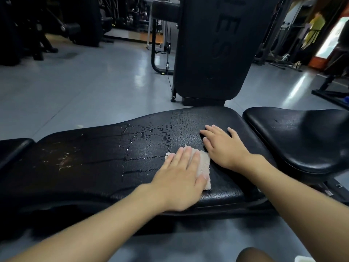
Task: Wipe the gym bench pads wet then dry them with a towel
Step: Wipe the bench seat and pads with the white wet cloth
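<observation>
A long black bench pad (pixel 98 163) runs across the view, cracked and worn, with water drops and wet streaks over its middle. My left hand (pixel 181 176) lies flat with straight fingers on a small beige cloth (pixel 204 165), pressing it onto the pad's right part. Just right of the cloth, my right hand (pixel 222 146) rests flat on the bare pad with its fingers spread. A separate black seat pad (pixel 302 137) sits to the right, apart from both hands. At the far left is the end of another black pad (pixel 11 150).
A tall black machine upright (pixel 213 50) stands just behind the bench. Grey floor (pixel 75 87) stretches behind on the left, with dark gym machines (pixel 37 29) at the back. A black frame base (pixel 328 91) lies on the floor at the right.
</observation>
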Available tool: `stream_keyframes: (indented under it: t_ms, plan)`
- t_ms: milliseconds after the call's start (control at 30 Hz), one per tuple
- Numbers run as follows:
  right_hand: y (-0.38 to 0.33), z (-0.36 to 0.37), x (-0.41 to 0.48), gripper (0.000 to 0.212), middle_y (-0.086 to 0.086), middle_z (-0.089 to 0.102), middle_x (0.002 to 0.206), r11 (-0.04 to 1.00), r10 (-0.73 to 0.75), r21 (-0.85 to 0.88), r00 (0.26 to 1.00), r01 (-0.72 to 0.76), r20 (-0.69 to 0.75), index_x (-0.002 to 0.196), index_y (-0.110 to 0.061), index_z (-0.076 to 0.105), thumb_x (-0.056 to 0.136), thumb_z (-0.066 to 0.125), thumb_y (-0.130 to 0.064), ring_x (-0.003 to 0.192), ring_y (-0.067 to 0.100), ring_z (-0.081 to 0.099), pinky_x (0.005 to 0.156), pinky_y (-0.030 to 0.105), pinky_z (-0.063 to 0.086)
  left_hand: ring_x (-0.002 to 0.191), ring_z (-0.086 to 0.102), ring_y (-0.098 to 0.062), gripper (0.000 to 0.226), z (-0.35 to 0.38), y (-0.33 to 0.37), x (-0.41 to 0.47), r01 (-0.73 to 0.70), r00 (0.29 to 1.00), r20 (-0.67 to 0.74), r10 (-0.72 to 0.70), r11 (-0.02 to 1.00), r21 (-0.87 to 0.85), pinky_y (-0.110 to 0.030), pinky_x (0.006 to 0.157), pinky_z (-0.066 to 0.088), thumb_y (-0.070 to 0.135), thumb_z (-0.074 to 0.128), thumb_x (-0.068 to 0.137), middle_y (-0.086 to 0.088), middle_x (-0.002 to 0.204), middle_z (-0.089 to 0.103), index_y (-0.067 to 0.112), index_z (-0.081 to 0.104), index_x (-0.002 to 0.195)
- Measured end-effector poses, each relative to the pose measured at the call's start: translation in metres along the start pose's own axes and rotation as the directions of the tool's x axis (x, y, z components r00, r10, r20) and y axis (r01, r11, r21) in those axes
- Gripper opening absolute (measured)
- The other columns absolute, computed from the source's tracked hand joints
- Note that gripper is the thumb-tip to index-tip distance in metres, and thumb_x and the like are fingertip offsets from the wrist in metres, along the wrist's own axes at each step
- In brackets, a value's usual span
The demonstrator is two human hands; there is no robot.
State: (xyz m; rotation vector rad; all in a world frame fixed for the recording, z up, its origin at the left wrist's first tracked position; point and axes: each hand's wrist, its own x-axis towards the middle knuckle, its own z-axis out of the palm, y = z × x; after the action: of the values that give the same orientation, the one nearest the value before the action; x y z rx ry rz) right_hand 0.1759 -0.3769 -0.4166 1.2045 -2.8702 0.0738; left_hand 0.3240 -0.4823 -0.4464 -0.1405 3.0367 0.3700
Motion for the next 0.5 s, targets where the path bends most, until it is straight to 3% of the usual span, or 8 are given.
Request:
stream_keyframes:
  t_ms: [500]
  plan:
    - [0.001,0.008,0.005,0.061,-0.01,0.002,0.166,0.992,0.036,-0.125,0.998,-0.029,0.051,0.157,-0.028,0.012,0.102,0.009,-0.053,0.151,0.007,-0.005,0.121,0.047,-0.004,0.151,-0.009,-0.023,0.067,-0.043,-0.08,0.194,0.198,0.98,0.002,-0.198,0.979,-0.054,-0.043,0.12,-0.004,0.047,0.014,0.098,-0.008,0.165,-0.008,0.017,-0.001,0.156]
